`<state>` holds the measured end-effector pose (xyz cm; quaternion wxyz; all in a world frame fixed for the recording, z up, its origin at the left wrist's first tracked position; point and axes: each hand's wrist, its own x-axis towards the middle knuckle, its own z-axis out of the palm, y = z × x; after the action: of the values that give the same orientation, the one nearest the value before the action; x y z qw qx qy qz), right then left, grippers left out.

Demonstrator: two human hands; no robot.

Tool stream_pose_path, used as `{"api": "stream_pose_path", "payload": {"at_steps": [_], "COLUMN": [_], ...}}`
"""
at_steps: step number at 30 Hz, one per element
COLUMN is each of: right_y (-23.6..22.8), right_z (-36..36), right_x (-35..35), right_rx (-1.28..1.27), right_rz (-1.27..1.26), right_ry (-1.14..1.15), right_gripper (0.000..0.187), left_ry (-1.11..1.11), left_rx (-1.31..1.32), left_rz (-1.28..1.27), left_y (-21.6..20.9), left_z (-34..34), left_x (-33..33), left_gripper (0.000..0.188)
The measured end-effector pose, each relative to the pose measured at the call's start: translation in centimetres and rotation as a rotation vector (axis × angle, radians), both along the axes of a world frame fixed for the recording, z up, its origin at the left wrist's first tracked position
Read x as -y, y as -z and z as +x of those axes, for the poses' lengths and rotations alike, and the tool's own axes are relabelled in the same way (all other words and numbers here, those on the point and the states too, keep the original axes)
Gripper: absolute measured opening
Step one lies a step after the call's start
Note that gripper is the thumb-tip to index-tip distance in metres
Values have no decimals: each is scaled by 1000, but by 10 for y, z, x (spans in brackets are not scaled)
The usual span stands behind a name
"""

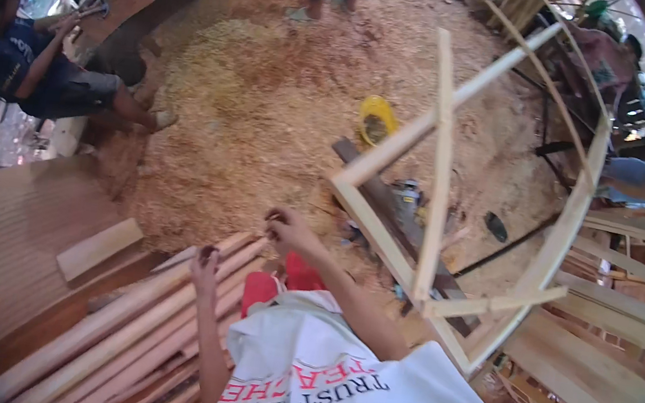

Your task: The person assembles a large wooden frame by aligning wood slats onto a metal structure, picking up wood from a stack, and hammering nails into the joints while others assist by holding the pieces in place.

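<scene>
My left hand [206, 264] hovers over the ends of a stack of long planed wooden strips [118, 309], its fingers loosely bent and apart. Whether its fingertips touch the top strip I cannot tell. Farther forward and to the right, my right hand [289, 231] is held in the air near the far ends of the strips. Its fingers curl loosely, with a gap to the thumb and nothing visible between them. Both forearms come up from below, on either side of my white shirt [361, 397].
An angular wooden frame [396, 150] stands at the right over a dark beam [388, 202]. Beyond lie a yellow container [379, 119] and a power tool [408, 193]. A wide panel [15, 216] lies left. A person [44, 72] sits far left. Shavings [231, 90] cover the floor.
</scene>
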<state>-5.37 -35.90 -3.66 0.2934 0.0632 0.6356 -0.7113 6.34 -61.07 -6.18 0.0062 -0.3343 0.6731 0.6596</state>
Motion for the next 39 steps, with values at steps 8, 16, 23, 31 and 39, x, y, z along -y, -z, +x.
{"api": "stream_pose_path", "payload": {"at_steps": [8,16,23,31,39], "right_y": [43,170,325,484,753], "right_z": [-187,-353,-349,-438,-502], "right_x": [47,9,-135,-274,-401], "right_rx": [445,635,698,552,360], "right_rz": [-322,-463,26,692,1124], "right_ry": [663,1002,1328,1071,773], "right_gripper": [12,18,15,28,32], "left_ry": [473,563,753,1100,1218], "left_rx": [55,436,480,332,521], "left_rz": [-135,-320,-301,-294,-432], "left_y": [21,105,125,189,273], "left_z": [-219,-298,-447,-555,-622], "left_x": [59,148,92,-158,-303], "left_gripper": [26,30,29,64,91]}}
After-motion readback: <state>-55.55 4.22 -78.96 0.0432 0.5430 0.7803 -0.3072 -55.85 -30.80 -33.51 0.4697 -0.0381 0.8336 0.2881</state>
